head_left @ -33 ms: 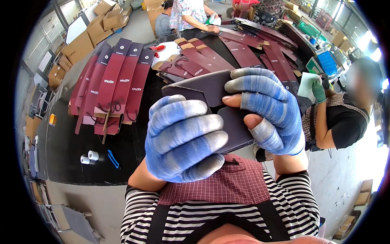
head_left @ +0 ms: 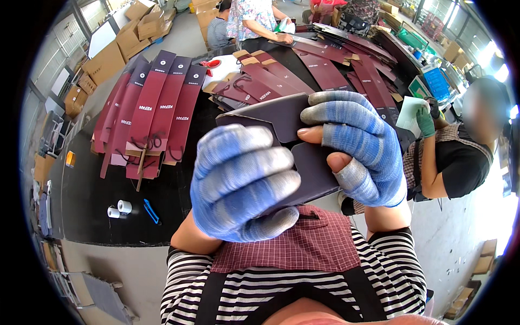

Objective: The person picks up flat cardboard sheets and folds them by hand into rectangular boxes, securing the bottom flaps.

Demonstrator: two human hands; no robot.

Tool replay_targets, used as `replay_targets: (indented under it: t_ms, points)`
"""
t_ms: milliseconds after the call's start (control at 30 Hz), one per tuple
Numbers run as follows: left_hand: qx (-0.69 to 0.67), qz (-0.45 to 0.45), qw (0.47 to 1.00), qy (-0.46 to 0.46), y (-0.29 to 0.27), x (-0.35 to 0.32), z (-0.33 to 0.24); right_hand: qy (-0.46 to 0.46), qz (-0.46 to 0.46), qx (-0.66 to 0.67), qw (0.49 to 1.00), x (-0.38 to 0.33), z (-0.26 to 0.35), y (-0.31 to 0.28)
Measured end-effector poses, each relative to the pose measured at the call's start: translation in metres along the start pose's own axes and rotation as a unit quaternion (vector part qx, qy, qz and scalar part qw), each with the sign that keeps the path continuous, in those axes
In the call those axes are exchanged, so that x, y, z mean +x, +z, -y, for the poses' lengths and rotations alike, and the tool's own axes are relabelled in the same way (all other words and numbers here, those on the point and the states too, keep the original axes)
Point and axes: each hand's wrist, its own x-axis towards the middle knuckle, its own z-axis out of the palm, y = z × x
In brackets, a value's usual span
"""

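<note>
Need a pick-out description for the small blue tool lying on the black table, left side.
Start at the long black worktable and find the fanned stack of flat maroon paper bags on its left half. Just below that stack, near the table's front edge, two small white tape rolls sit side by side. The slim blue utility knife lies just right of them, the only blue, elongated item there.

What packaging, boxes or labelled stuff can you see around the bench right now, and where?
Dark card piece: held up in both gloved hands, centre.
Maroon flat bags: fanned stack on the black table, left, long strips with small white print.
More maroon bags: spread along the far table.
Cardboard boxes: brown, piled upper left on the floor.
Blue crate: upper right.
</note>
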Motion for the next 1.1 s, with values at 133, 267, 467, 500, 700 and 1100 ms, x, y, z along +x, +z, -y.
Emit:
replay_targets:
  t_ms: [133,267,467,500,700,1100]
  points:
    - [-0.007,-0.029,0.999,0.015,0.000,0.011,0.011,-0.001,-0.010,0.006,1.000,-0.001,0.003,0.003]
    - [0.026,0.089,0.996,-0.001,-0.010,0.019,0.005,-0.016,-0.019,0.008,1.000,-0.004,-0.002,0.003]
    - [0.015,0.068,0.997,-0.028,-0.007,0.017,0.005,0.184,-0.296,0.184,0.919,-0.040,-0.012,0.012]
    - [0.013,0.067,0.997,-0.031,-0.005,0.017,0.005,0.189,-0.323,0.237,0.897,-0.052,-0.023,0.013]
    - [0.025,0.064,0.997,-0.022,0.000,0.020,0.007,0.242,-0.286,0.446,0.813,-0.090,-0.037,0.044]
    - [0.006,0.076,0.997,-0.034,-0.005,0.021,0.003,-0.016,-0.092,0.227,0.969,-0.008,-0.010,0.027]
